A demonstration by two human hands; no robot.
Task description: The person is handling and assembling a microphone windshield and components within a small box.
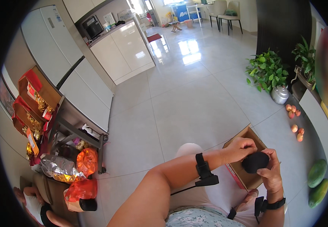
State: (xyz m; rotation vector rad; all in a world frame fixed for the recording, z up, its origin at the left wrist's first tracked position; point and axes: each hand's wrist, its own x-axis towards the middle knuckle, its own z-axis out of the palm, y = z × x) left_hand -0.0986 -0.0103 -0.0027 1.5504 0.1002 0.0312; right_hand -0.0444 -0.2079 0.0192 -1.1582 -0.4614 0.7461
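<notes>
A round, dark black bundle (255,162) with a matte, soft-looking surface sits between my two hands; I cannot make out its exact kind. My right hand (272,172) grips it from the right side, thumb on the near face and fingers at the far edge. With curled fingers pinched together, my left hand (239,150) holds its upper left edge. Right below my hands is an open cardboard box (253,183) on the floor, its inside partly hidden by hands and bundle. Black straps go round both of my forearms.
At right on the floor lie several peaches (294,128), two large green fruits (317,173), a silver kettle (280,94) and a leafy plant (268,71). Red gift bags (29,109) stand on a rack at left, plastic bags (81,193) below. Another person (35,204) is at lower left.
</notes>
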